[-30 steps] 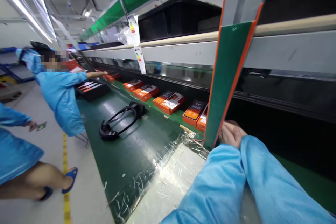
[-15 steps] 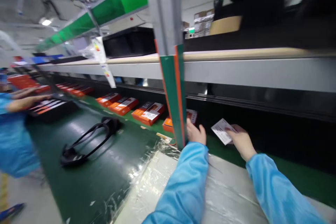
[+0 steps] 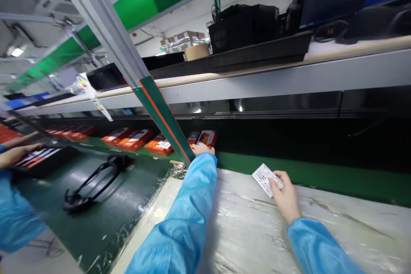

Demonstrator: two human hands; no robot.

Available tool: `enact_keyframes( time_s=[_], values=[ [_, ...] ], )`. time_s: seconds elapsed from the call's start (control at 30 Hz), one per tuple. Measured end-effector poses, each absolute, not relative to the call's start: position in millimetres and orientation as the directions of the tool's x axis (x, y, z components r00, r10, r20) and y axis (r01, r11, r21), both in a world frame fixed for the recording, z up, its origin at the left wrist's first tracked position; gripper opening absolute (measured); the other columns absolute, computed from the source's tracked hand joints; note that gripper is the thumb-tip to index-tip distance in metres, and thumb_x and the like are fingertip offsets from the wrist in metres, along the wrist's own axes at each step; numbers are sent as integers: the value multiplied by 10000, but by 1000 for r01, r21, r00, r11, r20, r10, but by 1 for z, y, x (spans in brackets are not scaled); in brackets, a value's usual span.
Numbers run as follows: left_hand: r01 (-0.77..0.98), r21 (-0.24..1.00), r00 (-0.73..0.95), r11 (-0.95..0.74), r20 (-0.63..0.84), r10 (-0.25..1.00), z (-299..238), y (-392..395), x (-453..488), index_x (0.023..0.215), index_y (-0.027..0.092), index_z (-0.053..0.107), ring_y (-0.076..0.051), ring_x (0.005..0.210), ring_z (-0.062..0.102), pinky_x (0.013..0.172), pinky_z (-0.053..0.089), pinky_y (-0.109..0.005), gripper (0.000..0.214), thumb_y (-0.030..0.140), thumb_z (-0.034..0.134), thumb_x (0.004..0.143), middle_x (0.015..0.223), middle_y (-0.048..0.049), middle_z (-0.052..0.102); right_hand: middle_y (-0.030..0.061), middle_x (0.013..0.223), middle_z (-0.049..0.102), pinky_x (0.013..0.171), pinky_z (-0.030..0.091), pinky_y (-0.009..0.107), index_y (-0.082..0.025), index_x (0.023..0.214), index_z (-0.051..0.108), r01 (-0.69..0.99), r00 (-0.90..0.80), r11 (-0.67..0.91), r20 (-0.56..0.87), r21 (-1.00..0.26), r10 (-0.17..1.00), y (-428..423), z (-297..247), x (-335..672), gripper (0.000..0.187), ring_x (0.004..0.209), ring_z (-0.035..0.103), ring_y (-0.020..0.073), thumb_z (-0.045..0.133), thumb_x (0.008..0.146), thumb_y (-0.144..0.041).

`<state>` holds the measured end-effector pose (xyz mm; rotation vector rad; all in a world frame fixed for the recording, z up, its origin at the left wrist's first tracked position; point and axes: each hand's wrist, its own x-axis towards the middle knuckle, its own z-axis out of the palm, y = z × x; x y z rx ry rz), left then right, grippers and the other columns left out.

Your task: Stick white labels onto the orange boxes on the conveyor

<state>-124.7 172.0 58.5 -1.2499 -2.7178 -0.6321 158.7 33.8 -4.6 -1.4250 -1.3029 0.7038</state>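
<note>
My left hand [image 3: 203, 149] reaches forward past the post, its fingers closed on the near side of a small orange-and-black box [image 3: 208, 138] printed "7C". Part of that box and some of the fingers are hidden from sight. Over the pale covered bench front, my right hand [image 3: 285, 195] pinches a small white printed label sheet [image 3: 263, 180] between thumb and fingers. The sheet is tilted, print side up; whether it is one sheet or a stack I cannot tell.
A slanted-looking metal post with a green sleeve [image 3: 162, 115] stands beside my left hand. More orange boxes [image 3: 135, 140] line the green belt [image 3: 244, 162]. A black strapped headset-like item [image 3: 96, 184] lies left. At far left, a co-worker's hands [image 3: 16, 154] are at a black tray [image 3: 48, 160].
The view has swung right, so the post and boxes appear farther left. My right hand has drawn back nearer with the label sheet. My left hand stays at the box by the post.
</note>
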Motion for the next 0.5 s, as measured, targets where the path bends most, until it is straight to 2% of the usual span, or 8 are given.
enact_keyframes(
  time_s=[0.13,0.27,0.4,0.5],
  values=[
    [743,267,-666,613,215,714,59,169,-103,1186,85,491,-402,1178,403,957,358,-538,670,453,721,676,1264,-230,402,36,884,629,610,421,271,-198,1005,542,398,238,118,227,-910,944,37,-2,158,356,737,592,228,466,826,-496],
    [802,216,-592,556,172,787,68,166,-92,1320,132,424,-361,1090,469,919,360,-518,797,462,739,667,1140,-189,492,41,873,622,605,403,269,-197,1009,523,427,265,117,248,-896,932,38,-1,158,330,731,585,228,413,815,-441],
    [866,168,-501,472,275,821,106,171,-108,1407,214,362,-362,1144,428,968,337,-503,826,473,712,706,1285,-176,415,51,894,620,616,400,265,-194,1009,521,433,263,141,274,-891,925,37,-1,157,319,747,582,225,405,829,-430],
    [836,191,-549,515,267,792,137,177,-130,1415,236,375,-378,1141,438,954,358,-519,851,457,750,684,1322,-181,388,54,892,619,620,395,265,-191,1010,524,444,265,147,287,-884,921,36,-1,156,312,741,577,224,406,831,-417]
  ],
)
